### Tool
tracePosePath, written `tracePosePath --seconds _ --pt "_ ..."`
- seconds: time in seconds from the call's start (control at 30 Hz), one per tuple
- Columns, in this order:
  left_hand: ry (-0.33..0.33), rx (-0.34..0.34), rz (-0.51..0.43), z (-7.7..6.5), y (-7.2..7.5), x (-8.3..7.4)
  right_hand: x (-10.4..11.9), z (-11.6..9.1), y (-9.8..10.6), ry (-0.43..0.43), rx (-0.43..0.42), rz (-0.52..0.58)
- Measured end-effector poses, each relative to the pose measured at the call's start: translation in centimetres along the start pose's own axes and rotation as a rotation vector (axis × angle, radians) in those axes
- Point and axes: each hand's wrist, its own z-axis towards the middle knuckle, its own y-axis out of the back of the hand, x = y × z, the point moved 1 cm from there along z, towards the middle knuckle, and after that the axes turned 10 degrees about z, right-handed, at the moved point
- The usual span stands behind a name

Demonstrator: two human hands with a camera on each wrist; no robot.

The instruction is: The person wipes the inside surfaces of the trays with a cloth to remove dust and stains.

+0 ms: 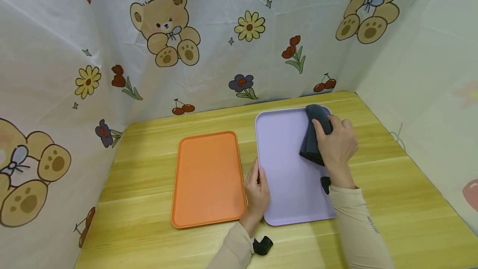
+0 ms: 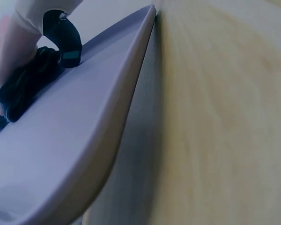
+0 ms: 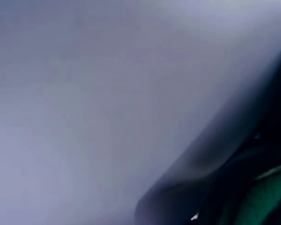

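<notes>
A lilac tray (image 1: 287,194) with a low raised rim is on the wooden table. My left hand (image 1: 257,193) holds it by the long left edge, thumb at the rim. In the left wrist view, a dark shadow runs along under the tray's rim (image 2: 113,108). My right hand (image 1: 339,141) grips a folded dark blue-grey cloth (image 1: 313,142) against the tray's upper right part, beside the right rim. Close up in the right wrist view, the dark cloth (image 3: 234,187) lies over the pale tray surface (image 3: 84,122).
An orange tray (image 1: 209,177) lies flat just left of the lilac one. The yellow wood-grain table (image 1: 138,186) ends at a white curtain (image 1: 213,49) printed with bears and flowers, behind and to the left. A pale wall (image 1: 429,86) stands on the right. Black straps (image 1: 263,245) are on both wrists.
</notes>
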Motion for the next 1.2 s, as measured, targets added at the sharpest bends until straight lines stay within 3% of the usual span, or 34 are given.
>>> tracePosePath --seconds 0.27,0.43,0.77,1.2 --pt "-0.079 -0.003 0.022 0.4 0.3 -0.4 0.4 -0.2 -0.2 0.017 0.004 -0.012" --pt "-0.074 0.004 0.025 0.5 0.4 -0.6 1.1 -0.7 -0.5 0.084 0.027 -0.030" --pt "-0.066 0.008 0.041 0.7 0.6 -0.9 3.9 -2.1 -1.4 0.260 0.028 0.055" --pt "-0.056 0.015 0.113 0.9 0.6 -0.9 7.4 -4.5 -2.3 0.349 0.096 0.108"
